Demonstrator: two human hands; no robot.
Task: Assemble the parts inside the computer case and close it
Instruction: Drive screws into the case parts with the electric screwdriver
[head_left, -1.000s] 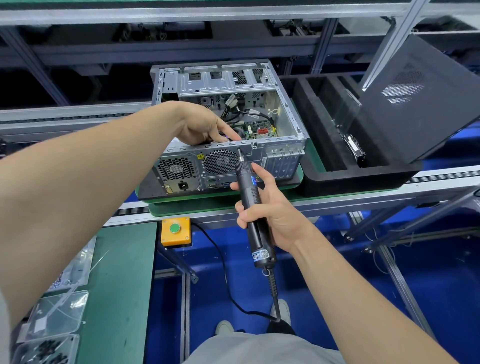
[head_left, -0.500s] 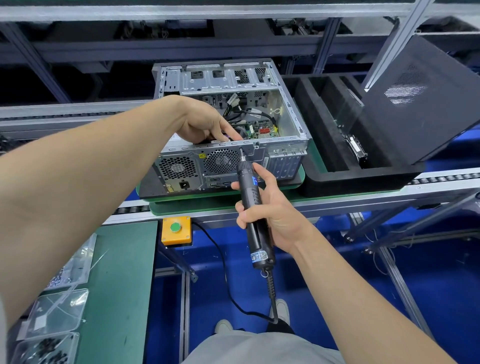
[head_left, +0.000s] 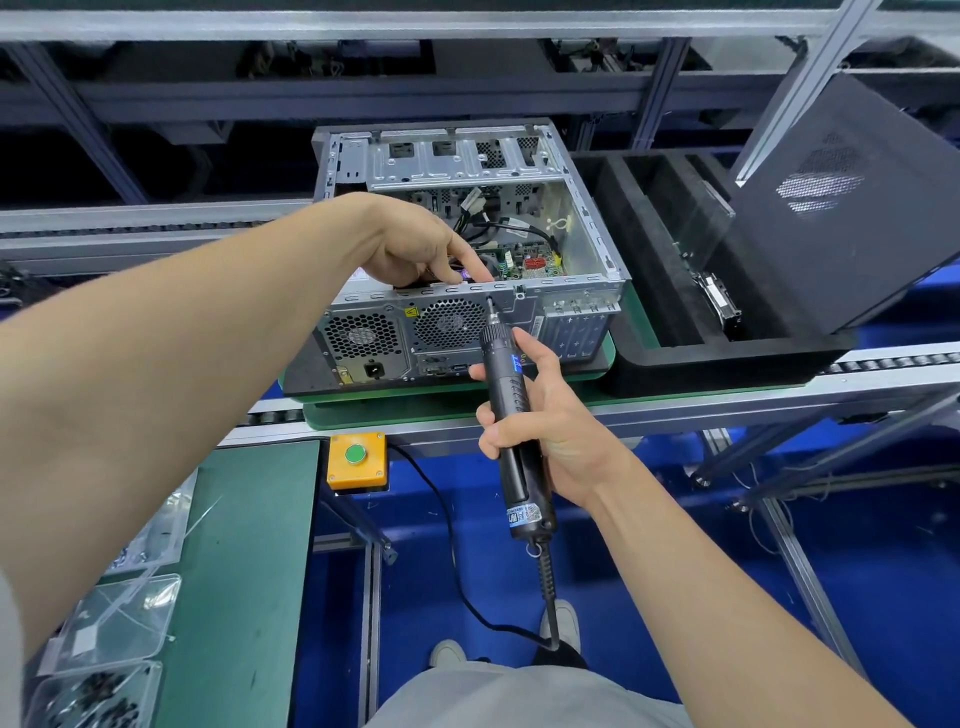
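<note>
The roller conveyor (head_left: 779, 387) runs across my view from 9 to 3 o'clock. On it, at 12 o'clock, the open computer case (head_left: 452, 161) lies on its side on a green pallet (head_left: 395, 410), rear panel toward me, cables and circuit board showing inside. Just beside it at 2 o'clock is a black foam tray (head_left: 649, 364), and the case's black side panel (head_left: 831, 208) stands tilted in the tray's right end. A green bench mat (head_left: 249, 545) fills 7 o'clock, with clear plastic bins (head_left: 119, 618) of small dark parts at its left edge. A yellow button box (head_left: 357, 461) with a green button hangs under the conveyor rail at 6 o'clock.

My right hand (head_left: 550, 415) is wrapped firmly round a black electric screwdriver (head_left: 522, 488). The tool is nearly upright, its bit at the upper rear edge of the case beside the fan grille, its cord trailing down to 6 o'clock.

My left hand (head_left: 410, 249) reaches over the case's rear rim at 11 o'clock, index finger pointing down just left of the bit. The other fingers are tucked under, and I cannot tell whether they hold anything.
</note>
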